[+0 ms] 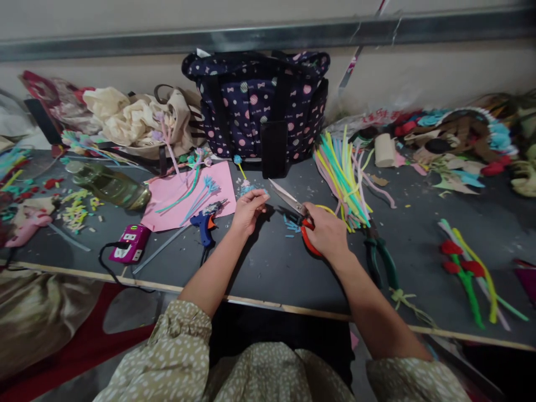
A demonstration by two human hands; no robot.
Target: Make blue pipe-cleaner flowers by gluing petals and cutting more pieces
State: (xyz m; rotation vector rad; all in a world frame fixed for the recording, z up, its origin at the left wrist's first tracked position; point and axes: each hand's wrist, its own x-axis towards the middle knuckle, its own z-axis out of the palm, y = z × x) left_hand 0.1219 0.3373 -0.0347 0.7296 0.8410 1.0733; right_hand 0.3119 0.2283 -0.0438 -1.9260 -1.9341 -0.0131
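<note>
My left hand (250,212) is closed in a pinch above the dark table; whatever its fingertips hold is hidden or too small to name. Fuzzy blue material (247,188) shows just behind those fingers. My right hand (330,233) grips a pair of scissors (288,196) by its orange-red handles, the blades pointing up and left, toward my left hand and apart from it. Several short blue cut pieces (292,224) lie under the scissors. Left of my left hand rests a blue hot glue gun (204,226), by a pink sheet (167,201) bearing blue fuzzy stems (206,192).
A polka-dot bag (255,100) stands at the back with a phone (274,149) leaning on it. Bundled pipe cleaners (345,178) and green-handled pliers (381,259) lie right. A bottle (109,184) and purple power strip (130,244) are left, red flowers (463,268) far right.
</note>
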